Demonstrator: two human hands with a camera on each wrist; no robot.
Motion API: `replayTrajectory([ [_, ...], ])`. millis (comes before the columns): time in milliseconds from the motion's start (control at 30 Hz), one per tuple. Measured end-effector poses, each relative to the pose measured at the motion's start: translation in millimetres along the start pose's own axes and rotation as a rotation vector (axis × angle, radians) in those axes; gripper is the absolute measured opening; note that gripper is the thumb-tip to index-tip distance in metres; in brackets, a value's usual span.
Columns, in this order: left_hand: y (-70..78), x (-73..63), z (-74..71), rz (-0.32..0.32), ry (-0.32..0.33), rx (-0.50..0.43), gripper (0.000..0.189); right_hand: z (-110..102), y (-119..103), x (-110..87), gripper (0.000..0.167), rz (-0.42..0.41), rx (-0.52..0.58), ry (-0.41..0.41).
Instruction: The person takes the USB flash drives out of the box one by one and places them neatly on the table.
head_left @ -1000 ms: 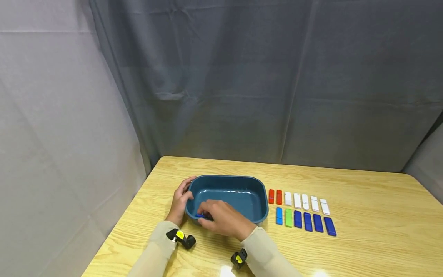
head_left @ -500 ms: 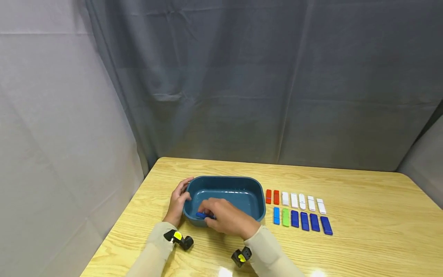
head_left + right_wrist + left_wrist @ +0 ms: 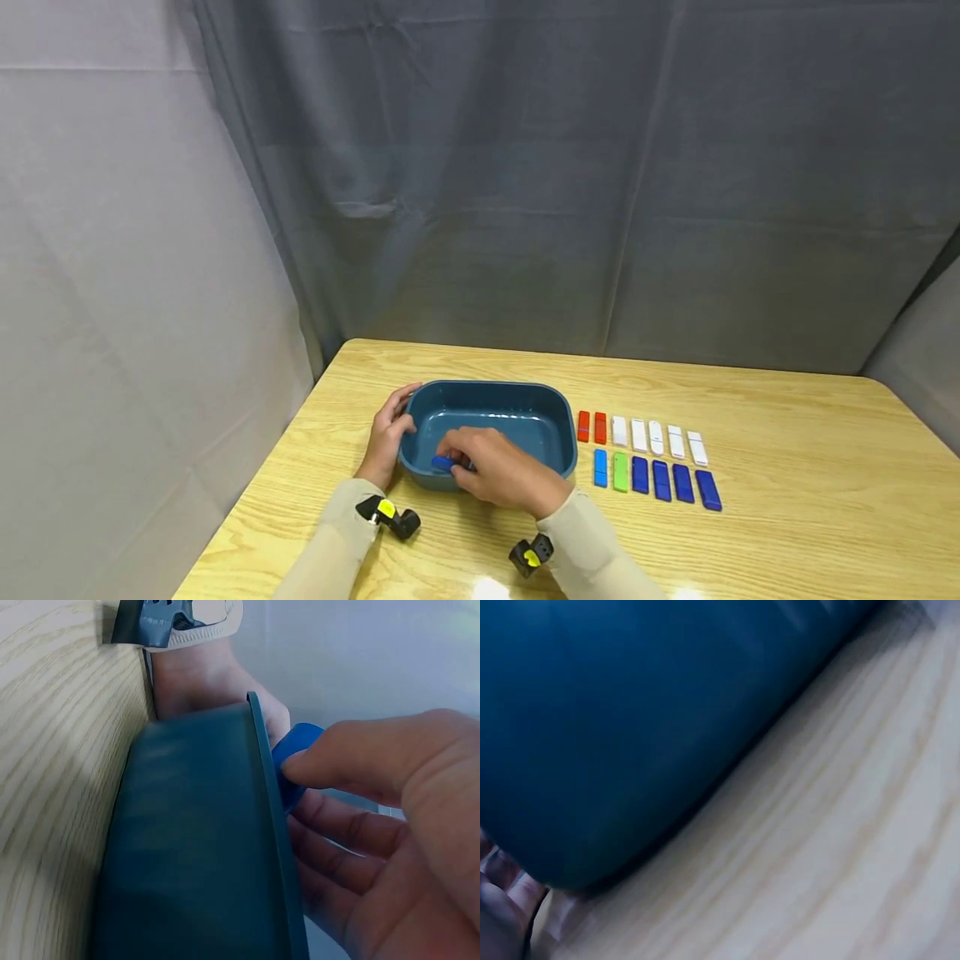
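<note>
A dark teal plastic bin [image 3: 491, 398] stands on the wooden table. At its left end my left hand [image 3: 384, 442] grips the wall, thumb at the rim and fingers along the outside. The left wrist view shows mostly the bin's outer wall [image 3: 637, 742], with a bit of fingers at its corner. Over the bin's near left part, my right hand [image 3: 491, 462] pinches a blue USB stick [image 3: 442, 462] between thumb and fingers. In the right wrist view the USB stick [image 3: 298, 746] is seen just past the bin's rim, partly hidden by the thumb.
Right of the bin, USB sticks lie in two rows: red ones [image 3: 583, 427] and several white ones [image 3: 639, 435] behind; a light blue one [image 3: 601, 468], a green one [image 3: 620, 472] and several dark blue ones [image 3: 662, 481] in front. A grey curtain [image 3: 480, 183] hangs behind the table.
My right hand has come up a little and shifted slightly right, bringing more of the blue USB stick into sight. The left hand keeps its place on the bin.
</note>
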State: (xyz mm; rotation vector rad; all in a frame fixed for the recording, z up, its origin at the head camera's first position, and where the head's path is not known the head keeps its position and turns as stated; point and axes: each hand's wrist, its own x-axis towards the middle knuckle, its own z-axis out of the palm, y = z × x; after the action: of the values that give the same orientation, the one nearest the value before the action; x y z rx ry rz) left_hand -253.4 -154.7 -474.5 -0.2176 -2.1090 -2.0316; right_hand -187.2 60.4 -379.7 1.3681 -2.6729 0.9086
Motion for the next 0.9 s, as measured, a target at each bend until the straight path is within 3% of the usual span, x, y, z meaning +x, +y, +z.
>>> replayTrajectory([
  [200,-3.4,2.9,-0.9,-0.002,0.024,0.008,0.064,-12.9,8.1,-11.6,0.023,0.022,0.028,0.038],
  [433,-5.2,3.3,-0.2,-0.02,0.037,0.004,0.063,-42.8,26.0,-39.5,0.033,0.02,0.008,0.174],
  [733,-3.5,4.8,-1.6,-0.017,0.045,-0.003,0.064,-83.9,51.7,-76.4,0.033,0.214,-0.012,0.303],
  [900,-4.8,5.6,-3.5,-0.011,0.053,0.005,0.064,-92.1,68.2,-85.6,0.03,0.339,0.004,0.31],
])
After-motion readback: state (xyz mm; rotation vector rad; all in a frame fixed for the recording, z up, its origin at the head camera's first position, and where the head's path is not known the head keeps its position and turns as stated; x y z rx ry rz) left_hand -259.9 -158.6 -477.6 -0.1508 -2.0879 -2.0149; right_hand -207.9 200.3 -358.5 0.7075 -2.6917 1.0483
